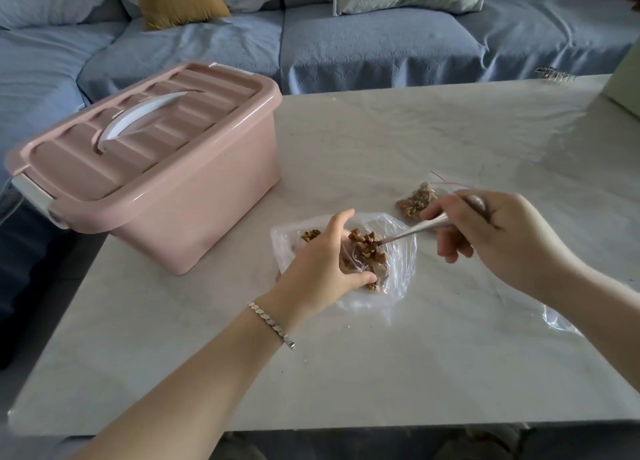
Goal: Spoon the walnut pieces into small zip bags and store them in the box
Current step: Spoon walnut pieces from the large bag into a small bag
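A clear plastic bag (401,262) of walnut pieces (365,246) lies on the marble table. My left hand (322,269) grips its near side, fingers and thumb curled around the plastic. My right hand (498,231) holds a metal spoon (415,231), whose tip is down among the walnuts. A small zip bag (417,201) holding walnut pieces lies flat just behind the spoon. The pink storage box (180,196) stands at the left with its lid closed and a white handle on top.
Another clear bag (561,321) lies flat under my right forearm. The table (415,373) has its left edge close under the box. A blue sofa (346,44) with cushions runs behind it. A pale green object (627,82) sits at the far right edge.
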The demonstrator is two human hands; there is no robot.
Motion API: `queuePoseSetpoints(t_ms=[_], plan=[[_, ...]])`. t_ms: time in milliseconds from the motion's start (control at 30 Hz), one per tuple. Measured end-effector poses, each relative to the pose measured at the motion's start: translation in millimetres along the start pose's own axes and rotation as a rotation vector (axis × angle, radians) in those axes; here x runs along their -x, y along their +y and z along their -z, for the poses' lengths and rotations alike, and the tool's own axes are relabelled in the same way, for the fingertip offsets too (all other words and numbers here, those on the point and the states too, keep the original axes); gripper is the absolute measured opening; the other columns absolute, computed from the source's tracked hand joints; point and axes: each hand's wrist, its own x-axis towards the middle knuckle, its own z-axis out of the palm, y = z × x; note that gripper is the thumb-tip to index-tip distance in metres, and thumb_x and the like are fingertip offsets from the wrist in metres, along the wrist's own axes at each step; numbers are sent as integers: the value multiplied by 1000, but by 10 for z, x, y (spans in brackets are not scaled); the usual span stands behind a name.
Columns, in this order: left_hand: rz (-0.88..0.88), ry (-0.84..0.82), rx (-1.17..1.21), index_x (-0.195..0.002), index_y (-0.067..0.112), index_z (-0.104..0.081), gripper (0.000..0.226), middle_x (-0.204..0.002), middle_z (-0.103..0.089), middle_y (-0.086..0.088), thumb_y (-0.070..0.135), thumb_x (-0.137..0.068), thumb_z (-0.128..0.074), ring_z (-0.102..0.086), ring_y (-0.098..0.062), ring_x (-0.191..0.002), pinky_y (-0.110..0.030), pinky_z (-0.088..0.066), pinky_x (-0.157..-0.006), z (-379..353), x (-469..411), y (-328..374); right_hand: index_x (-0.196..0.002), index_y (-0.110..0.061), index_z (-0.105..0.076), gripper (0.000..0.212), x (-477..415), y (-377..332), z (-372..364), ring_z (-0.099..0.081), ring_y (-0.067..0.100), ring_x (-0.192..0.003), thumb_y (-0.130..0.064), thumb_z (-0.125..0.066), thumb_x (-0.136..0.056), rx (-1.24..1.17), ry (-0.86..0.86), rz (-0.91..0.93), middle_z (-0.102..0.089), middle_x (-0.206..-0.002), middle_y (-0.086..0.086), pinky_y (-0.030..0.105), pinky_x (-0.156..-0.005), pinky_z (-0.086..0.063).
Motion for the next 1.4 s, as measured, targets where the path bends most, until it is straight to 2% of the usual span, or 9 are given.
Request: queuePoseSetpoints(t_ms=[100,267,400,633,767,933,1067,1233,1400], plan=[[41,50,21,-143,26,-24,90,-132,-48,3,32,-72,-78,-46,-8,-119,-11,-29,-91,-3,14,-24,-71,-23,-64,33,-60,-100,-39,-47,7,-45,-21,-41,-95,78,-31,43,-63,-52,-6,13,-52,-36],[113,113,47,-140,25,-26,84,-111,-48,7,34,-73,-77,-47,-9,-100,-15,-31,-80,-1,5,-78,-78,-15,-67,35,-235,-82,-76,-53,9,-45,-21,-38,-96,49,-7,-64,-64,-50,-4,19,-52,-44],[117,112,7,-140,23,-26,85,-125,-51,-2,34,-73,-77,-48,-13,-112,-16,-32,-85,-20,-18,-106,-75,-15,-65,35,-300,-69,-110,-54,7,-43,-20,-38,-97,38,-17,-82,-62,-48,-5,16,-49,-44],[37,156,3,-142,23,-23,83,-129,-53,-4,30,-77,-74,-49,-16,-118,-15,-32,-90,-29,23,-144,-78,-22,-65,30,-193,-176,-63,-55,7,-49,-23,-41,-96,135,-91,96,-65,-58,-6,21,-58,-47],[-13,220,117,-140,24,-24,79,-107,-57,4,23,-79,-73,-58,-5,-93,-18,-45,-87,-1,130,-158,-78,-23,-63,26,-53,-202,28,-54,6,-51,-27,-41,-92,168,61,242,-62,-61,-11,8,-53,-38],[-68,334,249,-132,34,-14,73,-108,-51,11,25,-82,-67,-54,2,-92,-7,-42,-83,76,320,-265,-75,-26,-62,28,96,135,-10,-49,8,-48,-33,-38,-88,76,169,103,-64,-60,-8,18,-49,-38],[-76,335,292,-125,42,-17,65,-110,-47,16,34,-77,-60,-50,8,-94,-3,-38,-80,88,487,-289,-81,-33,-59,24,259,518,-318,-56,6,-54,-18,-47,-95,19,158,24,-65,-67,-4,7,-54,-41],[-53,281,311,-128,41,-20,72,-115,-48,15,33,-73,-66,-53,0,-98,-9,-44,-81,-148,655,-433,-86,-35,-58,28,414,748,-591,-59,12,-66,-13,-42,-95,-67,217,-61,-64,-71,-4,9,-60,-45],[19,372,402,-126,35,-28,75,-121,-51,12,24,-68,-75,-56,4,-96,-12,-46,-83,-247,635,-480,-87,-31,-59,27,523,822,-704,-58,17,-62,-15,-39,-96,-163,261,-120,-66,-76,-2,17,-59,-47]])
